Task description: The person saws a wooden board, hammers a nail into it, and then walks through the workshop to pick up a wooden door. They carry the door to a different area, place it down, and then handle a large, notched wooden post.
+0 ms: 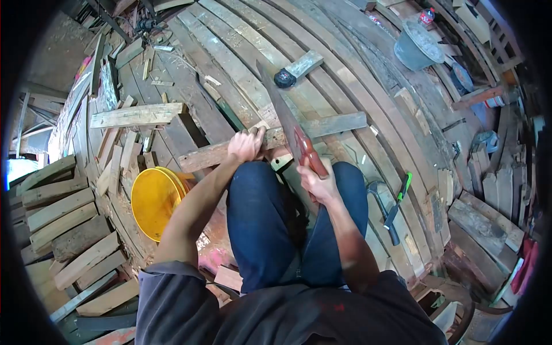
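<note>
Near two bent knees (252, 184), my right hand (319, 183) is gripping one saw (289, 123), closed firmly round its handle (310, 153). My left hand (246, 145) is holding one board (336, 123), curled over it.

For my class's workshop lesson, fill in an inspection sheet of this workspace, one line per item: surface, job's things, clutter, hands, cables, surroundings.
Surface: wooden planks, scattered with chips and offcuts.
Job's things: a handsaw with a reddish-brown handle, its blade crossing the wooden piece in this view; whether it is cutting cannot be told.
Clutter: a green-handled tool and what looks like a hammer on the right; a yellow bucket on the left.
Hands: left hand curled over the wooden piece; right hand gripping the saw's handle.
Cables: none that can be made out for certain.
Surroundings: stacked timber at left; a grey bucket at upper right.
</note>
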